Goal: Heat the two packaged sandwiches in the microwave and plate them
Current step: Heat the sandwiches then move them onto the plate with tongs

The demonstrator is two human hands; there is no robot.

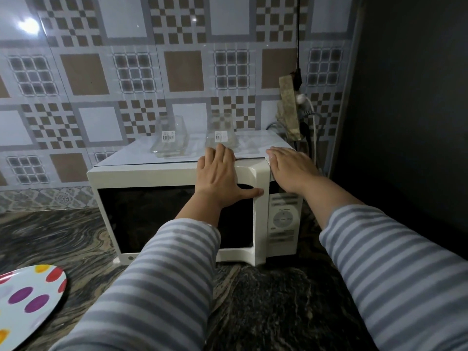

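Observation:
A cream microwave (152, 177) stands on the dark marble counter. Its door (259, 224) with the dark window sits slightly ajar at the right edge. My left hand (217, 176) lies flat on the door's upper right corner, thumb stretched along the window's top edge. My right hand (291, 168) rests flat on the microwave's top right corner, above the control panel (283, 221). Neither hand holds anything. A white plate with coloured dots (27, 305) lies at the lower left. No sandwich is visible; the dark window hides the inside.
Two clear glasses (169, 138) (222, 134) with barcode stickers stand on the microwave's top. A power strip with plugs and cables (291, 110) hangs on the tiled wall behind. A dark surface (405, 110) closes off the right side.

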